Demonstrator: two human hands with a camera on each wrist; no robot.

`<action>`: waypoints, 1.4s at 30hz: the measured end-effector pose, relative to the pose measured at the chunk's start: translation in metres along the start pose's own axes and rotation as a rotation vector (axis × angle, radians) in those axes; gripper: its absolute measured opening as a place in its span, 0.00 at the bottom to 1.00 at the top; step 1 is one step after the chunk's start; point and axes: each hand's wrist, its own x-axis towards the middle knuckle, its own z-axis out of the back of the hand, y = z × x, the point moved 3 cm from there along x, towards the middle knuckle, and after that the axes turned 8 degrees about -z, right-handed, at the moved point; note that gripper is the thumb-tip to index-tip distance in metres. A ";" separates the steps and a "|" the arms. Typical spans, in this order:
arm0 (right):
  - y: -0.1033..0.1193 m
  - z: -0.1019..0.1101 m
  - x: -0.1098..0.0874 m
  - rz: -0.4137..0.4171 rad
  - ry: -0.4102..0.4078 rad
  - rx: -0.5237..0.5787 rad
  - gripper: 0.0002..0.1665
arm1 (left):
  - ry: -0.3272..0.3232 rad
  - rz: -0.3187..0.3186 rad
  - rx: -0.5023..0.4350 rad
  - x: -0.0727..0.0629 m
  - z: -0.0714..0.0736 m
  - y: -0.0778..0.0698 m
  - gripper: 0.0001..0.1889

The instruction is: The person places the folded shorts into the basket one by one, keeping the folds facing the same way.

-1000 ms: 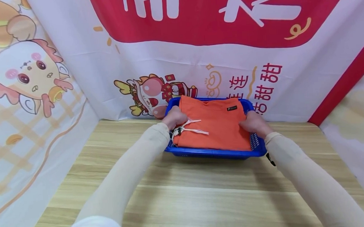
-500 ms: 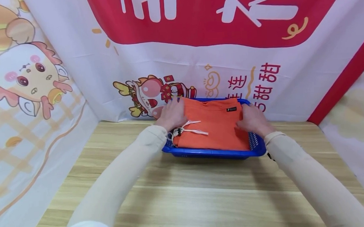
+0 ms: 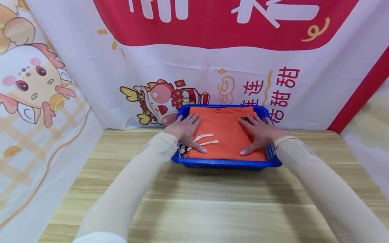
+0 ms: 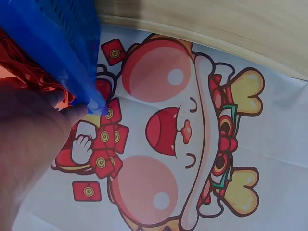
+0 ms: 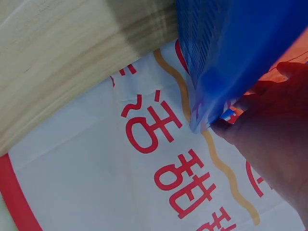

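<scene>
Folded orange shorts (image 3: 224,131) with white drawstrings (image 3: 207,140) lie flat inside a blue plastic basket (image 3: 229,164) with perforated sides. My left hand (image 3: 186,131) rests on the left side of the cloth with fingers spread, its thumb near the drawstrings. On the right side, my right hand (image 3: 261,132) lies on the cloth with fingers spread, partly covering a small black label. In the left wrist view the left hand (image 4: 29,139) reaches over the blue rim. The right wrist view has the right hand (image 5: 274,130) beside the basket wall (image 5: 236,53).
The basket stands on a light wooden table (image 3: 199,209), at its back edge. Behind it hangs a white and red printed cloth (image 3: 165,60) with cartoon figures. A patterned cloth (image 3: 36,118) covers the left side, and another pale cloth (image 3: 380,137) the right.
Both hands have gone from gripping the sides of the shorts to lying spread on top of them. The far left corner of the cloth has settled down into the basket.
</scene>
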 end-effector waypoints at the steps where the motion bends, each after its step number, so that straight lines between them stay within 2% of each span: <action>1: 0.000 -0.001 0.001 -0.002 0.004 -0.001 0.82 | 0.001 -0.001 0.009 0.000 -0.001 0.000 0.72; 7: 0.000 -0.008 0.004 -0.016 0.021 -0.020 0.82 | 0.032 -0.003 0.041 0.005 -0.005 -0.003 0.73; 12: -0.002 -0.013 0.006 -0.043 0.036 -0.034 0.82 | 0.038 -0.001 0.050 0.008 -0.010 -0.008 0.73; 19: 0.000 -0.019 0.005 -0.033 0.052 -0.053 0.82 | 0.039 0.015 0.046 0.009 -0.018 -0.013 0.74; 28: 0.001 -0.020 0.007 -0.041 0.060 -0.070 0.82 | 0.041 0.024 0.054 0.010 -0.017 -0.013 0.75; 31: 0.002 -0.018 0.005 -0.029 0.046 -0.043 0.82 | 0.024 0.009 0.019 0.009 -0.017 -0.011 0.74; 35: 0.002 -0.013 -0.002 0.002 0.003 0.051 0.80 | -0.016 -0.011 -0.063 0.006 -0.014 -0.006 0.73; 39: 0.001 -0.004 -0.016 -0.001 -0.067 0.151 0.70 | -0.078 -0.040 -0.122 0.002 -0.009 -0.001 0.71; 42: -0.002 0.004 -0.029 0.012 -0.144 0.183 0.59 | -0.174 -0.049 -0.149 -0.006 -0.002 0.002 0.64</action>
